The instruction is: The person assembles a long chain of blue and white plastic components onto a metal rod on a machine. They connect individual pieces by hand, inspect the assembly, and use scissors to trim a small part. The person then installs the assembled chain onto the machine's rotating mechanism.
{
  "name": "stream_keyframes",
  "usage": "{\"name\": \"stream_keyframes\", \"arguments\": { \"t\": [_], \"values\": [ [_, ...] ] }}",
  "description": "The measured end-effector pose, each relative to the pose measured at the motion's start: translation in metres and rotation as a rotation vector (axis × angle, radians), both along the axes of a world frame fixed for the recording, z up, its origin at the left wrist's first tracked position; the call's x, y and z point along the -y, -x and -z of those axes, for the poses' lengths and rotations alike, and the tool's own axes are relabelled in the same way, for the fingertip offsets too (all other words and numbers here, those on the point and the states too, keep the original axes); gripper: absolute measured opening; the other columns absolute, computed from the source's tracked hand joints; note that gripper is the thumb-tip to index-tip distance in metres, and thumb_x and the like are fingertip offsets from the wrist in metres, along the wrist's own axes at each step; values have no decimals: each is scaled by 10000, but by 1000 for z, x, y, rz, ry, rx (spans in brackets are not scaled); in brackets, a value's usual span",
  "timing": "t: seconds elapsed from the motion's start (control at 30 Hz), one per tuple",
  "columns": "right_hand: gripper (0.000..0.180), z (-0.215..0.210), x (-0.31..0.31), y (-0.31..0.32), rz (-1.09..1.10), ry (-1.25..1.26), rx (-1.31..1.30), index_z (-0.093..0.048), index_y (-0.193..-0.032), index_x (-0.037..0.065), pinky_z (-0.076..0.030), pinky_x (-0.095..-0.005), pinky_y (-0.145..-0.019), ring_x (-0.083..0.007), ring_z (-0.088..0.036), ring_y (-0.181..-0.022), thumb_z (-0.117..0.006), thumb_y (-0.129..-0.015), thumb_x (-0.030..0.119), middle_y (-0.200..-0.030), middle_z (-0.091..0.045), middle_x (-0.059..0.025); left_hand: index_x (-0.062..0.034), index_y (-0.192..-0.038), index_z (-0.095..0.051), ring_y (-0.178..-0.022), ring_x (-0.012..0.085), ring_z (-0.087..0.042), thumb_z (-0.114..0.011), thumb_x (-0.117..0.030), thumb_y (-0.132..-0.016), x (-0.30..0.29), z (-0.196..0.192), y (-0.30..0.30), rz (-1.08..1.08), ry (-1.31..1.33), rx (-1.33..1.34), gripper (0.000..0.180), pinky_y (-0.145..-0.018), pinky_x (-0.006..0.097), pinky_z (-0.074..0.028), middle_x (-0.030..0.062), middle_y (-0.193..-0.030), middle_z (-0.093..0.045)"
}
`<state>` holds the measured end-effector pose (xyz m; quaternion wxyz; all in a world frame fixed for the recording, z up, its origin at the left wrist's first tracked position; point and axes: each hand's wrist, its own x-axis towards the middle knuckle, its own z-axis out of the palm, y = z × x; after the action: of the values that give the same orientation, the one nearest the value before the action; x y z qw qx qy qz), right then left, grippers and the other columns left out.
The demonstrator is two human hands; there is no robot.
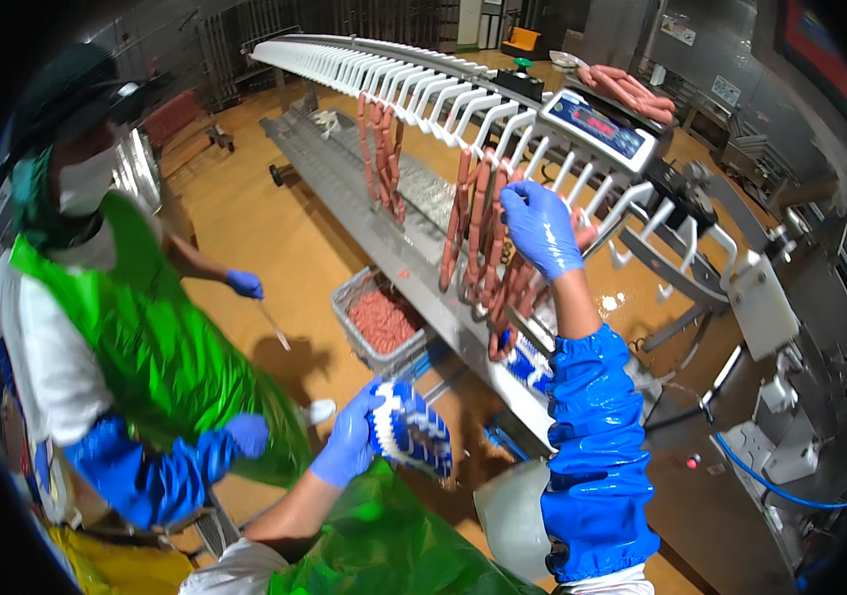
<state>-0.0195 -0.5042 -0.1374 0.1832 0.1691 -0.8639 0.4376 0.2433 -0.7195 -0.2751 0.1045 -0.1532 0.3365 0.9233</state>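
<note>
My left hand [349, 441], in a blue glove, is closed around a blue-and-white segmented chain [411, 431] at the lower middle. A similar blue-and-white chain [526, 367] shows partly beside the metal trough. My right hand [542, 228], also gloved in blue, is raised at the white hooks with its fingers curled at the top of a string of sausages [495, 233]. The palm hides part of the grip. Several linked sausages hang there in loops, and another bunch [381, 159] hangs farther along the hook rail [423, 94].
A long metal trough [314, 164] runs under the rail. Below it stands a grey bin [344, 307] of pink meat. At left a co-worker in a green apron [175, 327] holds a thin stick. A control panel [597, 129] and more sausages [626, 91] are behind my right hand.
</note>
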Motion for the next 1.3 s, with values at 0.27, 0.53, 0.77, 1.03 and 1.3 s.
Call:
{"name": "stream_keyframes", "arguments": {
  "t": [0.27, 0.53, 0.77, 1.03, 1.3],
  "values": [
    [432, -39, 117, 259, 289, -211, -80, -629, -1044, -14, -468, -476, -921, -427, -601, -1040, -532, -866, 367, -1097, -622, -292, -21, -1453, -236, -992, 231, -609, -613, -38, -833, 69, 5, 137, 189, 253, -95, 726, -764, 313, -533, 130, -1144, -570],
    [579, -57, 142, 461, 614, -258, 88, -663, -1116, 42, -497, -454, -921, -371, -618, -1084, -567, -840, 542, -1184, -628, -225, -91, -1460, -222, -1048, 210, -586, -661, 22, -763, 121, 10, 203, 125, 337, -151, 832, -798, 335, -534, 103, -1197, -514],
    [385, -66, 151, 486, 628, -412, 226, -659, -1172, 74, -492, -410, -953, -317, -592, -1161, -538, -857, 260, -1248, -614, -171, -66, -1357, -356, -985, 212, -611, -585, 23, -714, 146, 30, 233, 8, -15, -6, 689, -796, 340, -548, 117, -1126, -575],
    [346, -61, 136, 472, 448, -672, 176, -685, -1077, -1, -507, -431, -908, -365, -640, -1044, -615, -808, 206, -1121, -653, -231, -38, -1324, -381, -875, 191, -631, -597, -4, -771, 131, 9, 237, 195, 105, -12, 595, -740, 332, -564, 94, -1026, -600],
    [195, -56, 97, 267, -106, 242, 148, -682, -968, 32, -553, -318, -512, -166, -621, -673, -609, -876, 188, -771, -622, -76, -159, -1550, -37, -1030, 228, -625, -630, -94, -818, 96, 16, 194, 570, -15, -178, 944, -851, 353, -506, 97, -1195, -523]
  ]
}}
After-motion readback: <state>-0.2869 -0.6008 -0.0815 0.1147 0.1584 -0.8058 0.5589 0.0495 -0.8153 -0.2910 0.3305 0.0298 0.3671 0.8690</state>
